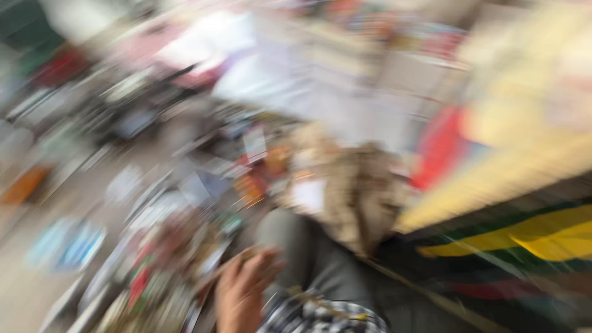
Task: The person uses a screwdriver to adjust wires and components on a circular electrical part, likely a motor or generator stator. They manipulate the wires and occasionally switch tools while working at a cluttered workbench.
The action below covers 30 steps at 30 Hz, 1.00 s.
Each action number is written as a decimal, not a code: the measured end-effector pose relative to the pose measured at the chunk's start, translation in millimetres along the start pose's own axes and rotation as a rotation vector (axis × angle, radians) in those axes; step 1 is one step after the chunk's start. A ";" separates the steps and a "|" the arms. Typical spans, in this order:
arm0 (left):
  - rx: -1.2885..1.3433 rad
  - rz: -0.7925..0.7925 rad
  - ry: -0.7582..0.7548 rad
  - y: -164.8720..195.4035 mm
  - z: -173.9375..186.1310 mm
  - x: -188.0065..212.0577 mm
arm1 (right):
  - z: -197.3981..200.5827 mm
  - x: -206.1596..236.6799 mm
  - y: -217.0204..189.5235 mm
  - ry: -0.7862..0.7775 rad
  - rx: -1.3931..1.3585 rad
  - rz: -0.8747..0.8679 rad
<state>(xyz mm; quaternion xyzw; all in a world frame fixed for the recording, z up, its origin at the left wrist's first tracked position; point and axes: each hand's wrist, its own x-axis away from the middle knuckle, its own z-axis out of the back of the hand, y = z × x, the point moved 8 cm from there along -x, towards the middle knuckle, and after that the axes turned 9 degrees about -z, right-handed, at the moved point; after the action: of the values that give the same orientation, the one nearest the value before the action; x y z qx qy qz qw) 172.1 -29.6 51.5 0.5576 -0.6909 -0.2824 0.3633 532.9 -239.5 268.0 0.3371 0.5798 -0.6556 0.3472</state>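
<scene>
The whole view is smeared by motion. One hand, which I take for my left hand (242,295), shows at the bottom centre, its fingers curled upward. A black-and-white checked sleeve (320,317) lies just to its right. A thin pale line runs by the fingertips, and the blur hides whether the fingers grip it. Above the hand is a grey trouser leg (302,246). My right hand is out of view.
Many small colourful items (185,246) lie scattered over a pale floor on the left. A tan bundle (354,191) sits at the centre. Yellow, green and red cloth (530,234) fills the right side, with white sheets (271,74) behind.
</scene>
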 end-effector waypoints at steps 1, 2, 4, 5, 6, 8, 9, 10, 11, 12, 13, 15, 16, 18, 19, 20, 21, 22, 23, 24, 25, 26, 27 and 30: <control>0.072 0.011 -0.016 -11.5 -0.1 11.8 | -33.5 34.5 -17.4 -0.213 -0.139 -0.058; 0.148 0.010 -0.028 -23.0 -2.1 15.5 | -77.5 69.7 -31.7 -0.467 -0.245 -0.122; 0.247 0.011 -0.050 -43.1 -6.5 17.2 | -151.2 160.3 -74.1 -1.029 -0.351 -0.176; 0.268 0.019 -0.050 -50.6 -7.7 15.7 | -167.0 190.1 -97.5 -1.146 -0.391 -0.103; 0.287 0.035 -0.063 -55.9 -8.5 15.1 | -177.4 211.2 -114.6 -1.223 -0.416 -0.045; 0.275 -0.023 -0.053 -51.9 -1.7 11.9 | -201.1 238.3 -130.0 -1.342 -0.410 -0.094; 0.268 -0.040 -0.046 -48.7 2.8 12.9 | -212.4 254.3 -126.2 -1.484 -0.347 -0.236; 0.249 -0.037 -0.102 -45.4 4.5 14.2 | -219.7 270.0 -120.9 -1.618 -0.273 -0.380; 0.227 -0.035 -0.161 -41.4 7.1 15.4 | -224.6 272.8 -124.1 -1.627 -0.305 -0.384; 0.204 -0.032 -0.222 -38.6 8.4 16.2 | -228.3 274.7 -125.7 -1.636 -0.335 -0.388; 0.180 -0.003 -0.230 -39.4 12.3 15.0 | -230.7 276.9 -126.1 -1.645 -0.359 -0.397; 0.135 0.082 -0.257 -44.9 17.6 11.9 | -232.0 283.7 -122.1 -1.669 -0.343 -0.447; 0.123 0.099 -0.281 -46.1 18.6 9.1 | -233.3 286.5 -121.1 -1.676 -0.341 -0.470; 0.097 0.129 -0.332 -48.7 18.8 3.7 | -235.5 283.9 -128.5 -1.647 -0.413 -0.404; 0.089 0.136 -0.358 -49.4 18.4 1.7 | -236.1 281.2 -132.6 -1.629 -0.447 -0.371; 0.083 0.139 -0.382 -49.7 18.2 -0.3 | -237.4 281.5 -134.4 -1.643 -0.405 -0.332; 0.077 0.142 -0.403 -49.7 18.1 -1.2 | -238.6 281.6 -136.4 -1.659 -0.364 -0.292; 0.081 0.174 -0.414 -51.5 18.8 -0.5 | -239.4 282.5 -138.9 -1.677 -0.325 -0.249; 0.084 0.203 -0.424 -52.2 19.8 0.0 | -238.7 279.9 -147.7 -1.653 -0.357 -0.137; 0.086 0.232 -0.433 -51.9 21.0 1.1 | -237.1 277.8 -155.9 -1.626 -0.388 -0.025; -0.047 0.244 -0.449 -51.6 24.7 1.4 | -235.6 276.1 -162.8 -1.596 -0.417 0.082; -0.181 0.257 -0.465 -49.2 29.7 1.4 | -239.9 274.7 -160.9 -1.580 -0.421 0.030; -0.318 0.267 -0.481 -44.7 35.1 1.0 | -247.4 273.1 -158.7 -1.562 -0.427 -0.021; -1.473 -0.151 -0.073 28.6 79.1 -21.8 | -275.4 264.0 -157.2 -1.437 -0.404 0.041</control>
<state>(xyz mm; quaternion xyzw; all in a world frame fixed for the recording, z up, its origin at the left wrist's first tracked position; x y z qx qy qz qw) 93.8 -3.3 24.6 0.2060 -0.2939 -0.7153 0.5996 270.4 31.0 100.1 -0.2342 0.3129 -0.5884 0.7079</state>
